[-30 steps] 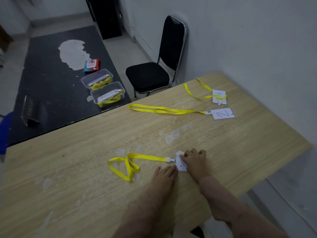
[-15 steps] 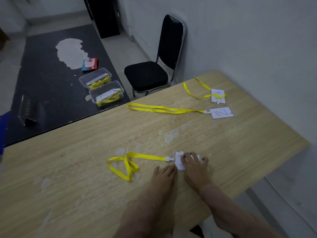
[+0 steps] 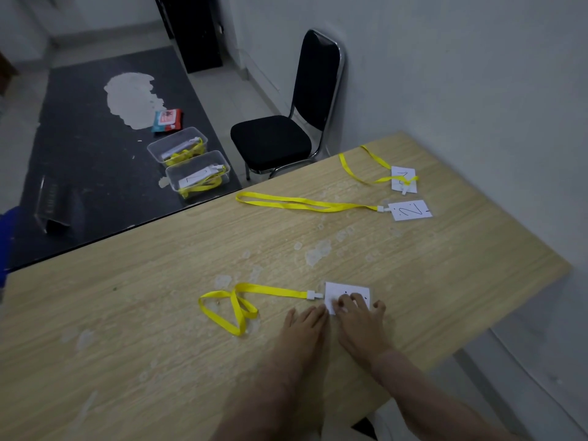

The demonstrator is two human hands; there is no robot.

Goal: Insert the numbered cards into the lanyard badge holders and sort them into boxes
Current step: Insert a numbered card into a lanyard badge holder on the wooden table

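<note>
A badge holder with a white card (image 3: 343, 291) lies near the front of the wooden table (image 3: 159, 313), its yellow lanyard (image 3: 241, 305) looped to the left. My right hand (image 3: 359, 323) presses flat on the card with spread fingers. My left hand (image 3: 305, 323) lies flat beside the holder's near-left corner, fingertips at its edge. Two more lanyard badges lie far right: one marked 2 (image 3: 409, 211) and another (image 3: 403, 179) behind it. Two clear boxes (image 3: 177, 144) (image 3: 198, 168) with lanyards inside stand on the floor.
A black chair (image 3: 286, 135) stands against the wall beyond the table's far edge. A dark mat (image 3: 82, 148) covers the floor, with a red packet (image 3: 167, 120) behind the boxes. The wall runs close along the table's right side.
My right hand has slid back toward me, uncovering more of the white card. The left hand has stayed in place beside it.
</note>
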